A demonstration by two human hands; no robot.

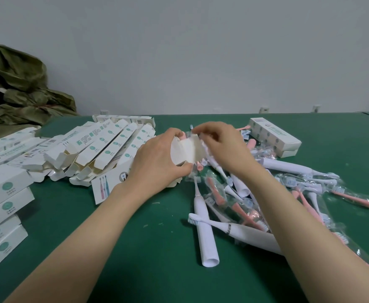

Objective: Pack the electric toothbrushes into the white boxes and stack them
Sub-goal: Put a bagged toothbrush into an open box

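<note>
My left hand (157, 158) grips the open end of a white box (187, 149) held above the green table. My right hand (220, 145) pinches the flap and a clear wrapped piece at the box mouth. Loose white electric toothbrushes (205, 228) and pink brush heads in clear bags (240, 206) lie heaped to the right of my hands. A pile of open empty white boxes (104, 149) lies to the left of them. Two shut boxes (275, 134) are stacked at the back right.
Several shut boxes (2, 206) are stacked along the left edge of the green table (135, 248). A crumpled olive cloth (17, 88) lies at the back left against the grey wall. A box with pictured brushes (109, 184) lies under my left wrist.
</note>
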